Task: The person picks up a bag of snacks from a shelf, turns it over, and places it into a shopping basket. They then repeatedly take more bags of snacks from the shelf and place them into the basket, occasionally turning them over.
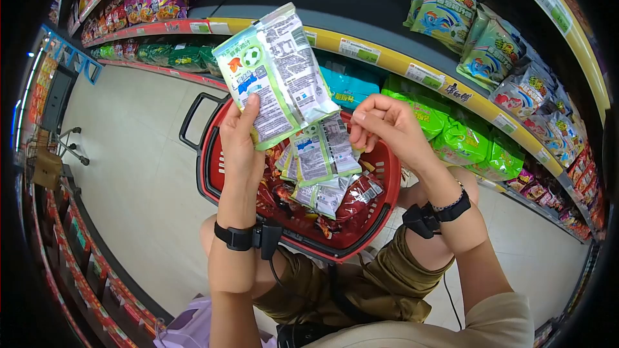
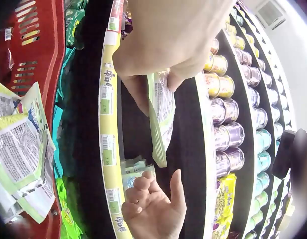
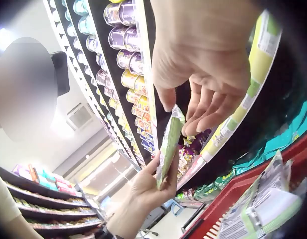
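My left hand (image 1: 242, 135) (image 2: 168, 45) (image 3: 146, 191) pinches a green and white printed packet (image 1: 277, 77) (image 2: 161, 114) (image 3: 169, 144) by its lower left part, raised above a red basket (image 1: 348, 256) (image 2: 50, 47). The packet's printed side faces up in the head view. Just beyond its lower right corner, my right hand (image 1: 393, 134) (image 2: 156, 209) (image 3: 203, 64) hovers with loosely bent fingers and holds nothing. Similar packets (image 1: 317, 148) (image 2: 19, 149) (image 3: 258, 209) lie in the basket on top of dark red bags (image 1: 362, 198).
A shelf (image 1: 361, 51) runs behind the basket, with pale green pony packets (image 1: 445, 13) at the right and purple bags (image 1: 158, 3) at the left. Bright green packs (image 1: 461, 138) fill the lower shelf. Stacked tubs (image 2: 228, 142) stand higher up. A cart (image 1: 51, 161) is far left.
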`<state>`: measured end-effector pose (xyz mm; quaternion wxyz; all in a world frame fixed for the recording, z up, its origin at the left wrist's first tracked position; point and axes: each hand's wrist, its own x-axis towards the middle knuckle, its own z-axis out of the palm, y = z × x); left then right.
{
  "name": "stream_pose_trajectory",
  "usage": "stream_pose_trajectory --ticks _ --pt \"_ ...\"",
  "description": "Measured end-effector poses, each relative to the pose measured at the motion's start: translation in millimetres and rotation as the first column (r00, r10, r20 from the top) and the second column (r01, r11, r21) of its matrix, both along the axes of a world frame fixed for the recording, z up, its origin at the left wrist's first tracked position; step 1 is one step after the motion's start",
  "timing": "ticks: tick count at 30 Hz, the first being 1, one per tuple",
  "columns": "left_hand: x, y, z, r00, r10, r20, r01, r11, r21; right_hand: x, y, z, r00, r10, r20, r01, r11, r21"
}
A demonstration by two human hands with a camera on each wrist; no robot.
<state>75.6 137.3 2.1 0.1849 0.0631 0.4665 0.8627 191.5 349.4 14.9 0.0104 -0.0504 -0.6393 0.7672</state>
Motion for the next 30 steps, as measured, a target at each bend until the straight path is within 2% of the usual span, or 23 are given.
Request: stream_pose_trajectory --ticks 4,7,9,12,15,25,27,30 --pt "9 9 -2 0.999 -0.037 -0.032 0.035 0.999 -0.038 -1 -2 -4 0.995 -0.006 0.104 0.000 0.999 0.054" --pt "12 11 -1 0.998 -0.041 -0.053 0.037 0.997 -0.066 1 -2 -6 0.998 0.046 0.052 -0.048 0.997 0.054" --pt "11 11 2 0.999 -0.045 -0.025 0.043 0.998 -0.054 4 -1 -1 0.998 0.060 0.021 -0.060 0.997 0.040" --pt "10 10 2 0.987 -0.062 0.149 0.061 0.998 0.009 5 -3 4 0.996 0.089 -0.028 -0.089 0.996 0.005" --pt "5 3 -6 0.980 -0.125 0.156 0.123 0.992 0.023 4 -4 5 0.993 0.108 -0.050 -0.109 0.994 -0.012" --pt "8 -1 3 0.985 -0.159 0.070 0.154 0.986 0.066 6 -6 7 0.977 0.148 -0.155 -0.153 0.988 -0.022" --pt "12 2 9 0.993 -0.104 0.061 0.100 0.992 0.078 7 -4 8 0.976 0.164 -0.145 -0.170 0.985 -0.026" --pt "11 1 8 0.993 -0.110 0.035 0.108 0.992 0.060 7 -2 7 0.974 0.192 -0.122 -0.195 0.981 -0.017"
